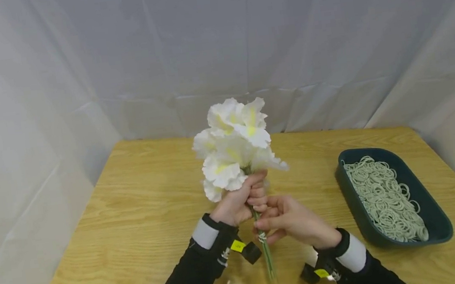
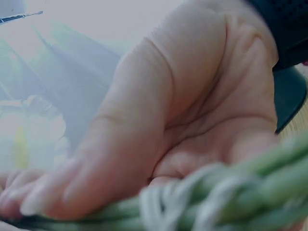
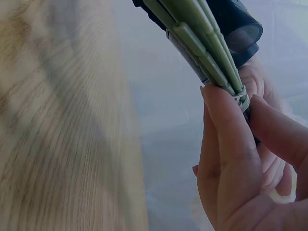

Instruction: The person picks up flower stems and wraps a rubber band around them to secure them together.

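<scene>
A bunch of white artificial flowers (image 1: 232, 146) with yellow centres stands above the table, blossoms up. My left hand (image 1: 241, 202) grips its green stems (image 1: 270, 262) just below the blossoms. Lower down, my right hand (image 1: 292, 221) pinches the stems between thumb and fingers. A pale rubber band (image 3: 242, 98) is wound round the stems by the right fingertips. In the left wrist view the band (image 2: 183, 202) shows several turns lying across the stems. Part of the stems is hidden behind the fingers.
On the right of the wooden table (image 1: 133, 210) stands a dark green bin (image 1: 440, 225) holding a heap of pale rubber bands (image 1: 384, 203). White sheeting (image 1: 207, 45) hangs behind the table and at both sides.
</scene>
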Demonstrator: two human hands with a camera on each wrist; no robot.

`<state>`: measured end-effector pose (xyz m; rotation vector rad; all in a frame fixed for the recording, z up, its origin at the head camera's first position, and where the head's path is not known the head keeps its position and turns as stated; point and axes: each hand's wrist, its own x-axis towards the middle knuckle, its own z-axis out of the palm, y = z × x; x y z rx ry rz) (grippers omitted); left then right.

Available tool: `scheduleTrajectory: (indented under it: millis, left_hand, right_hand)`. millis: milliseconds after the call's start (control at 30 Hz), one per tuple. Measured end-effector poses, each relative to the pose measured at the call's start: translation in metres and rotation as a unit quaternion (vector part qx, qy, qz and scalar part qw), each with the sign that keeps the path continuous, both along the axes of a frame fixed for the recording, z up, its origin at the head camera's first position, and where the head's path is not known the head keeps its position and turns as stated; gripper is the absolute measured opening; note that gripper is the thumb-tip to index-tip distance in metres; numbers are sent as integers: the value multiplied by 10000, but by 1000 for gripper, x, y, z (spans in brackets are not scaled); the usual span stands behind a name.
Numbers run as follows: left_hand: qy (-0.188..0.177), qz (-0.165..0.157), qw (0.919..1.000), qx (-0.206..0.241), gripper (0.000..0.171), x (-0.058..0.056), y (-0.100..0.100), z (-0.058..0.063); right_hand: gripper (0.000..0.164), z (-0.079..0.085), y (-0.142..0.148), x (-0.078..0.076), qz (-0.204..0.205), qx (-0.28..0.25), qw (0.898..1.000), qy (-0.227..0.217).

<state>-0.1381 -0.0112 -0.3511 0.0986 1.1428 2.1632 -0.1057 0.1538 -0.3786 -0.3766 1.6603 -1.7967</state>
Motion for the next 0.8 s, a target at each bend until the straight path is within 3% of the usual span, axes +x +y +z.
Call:
scheduleTrajectory:
  millis: [133, 300, 400, 467, 533, 567, 633, 733, 800]
  left_hand:
    - [231, 160, 9987, -416, 43, -1, 0, 1]
    - [1026, 566, 9871, -1094, 36, -1, 0, 0]
    - [1834, 946, 9611, -1835, 16, -1, 0, -1]
    - [2281, 1126, 9386, -2331, 22, -1, -1, -2]
    - [2613, 1109, 9197, -2711, 31, -2, -3, -2]
    - [2686, 1047, 9168, -2764, 34, -2, -4, -2]
    - [2836, 925, 9153, -2706, 21, -3, -6, -1]
    - [2952, 694, 9177, -2565, 22, -4, -7, -2]
    - [2931, 341, 9205, -2560, 26, -4, -8, -3]
  right_hand:
    - [57, 0, -2, 1, -12, -181, 9998, -16]
    - [60, 0, -3, 2, -42, -298, 9995, -55]
    - [65, 2, -4, 3, -82, -305, 9994, -128]
    - [68, 3, -4, 5, -97, -295, 9995, -84]
    - [65, 5, -4, 7, -69, -299, 9995, 53]
    - [63, 6, -4, 8, -42, -299, 9994, 154]
    - [59, 7, -3, 10, 43, -361, 9987, 347]
    - [56, 9, -2, 12, 154, -426, 9977, 507]
    - [57, 11, -1, 13, 163, -409, 9977, 518]
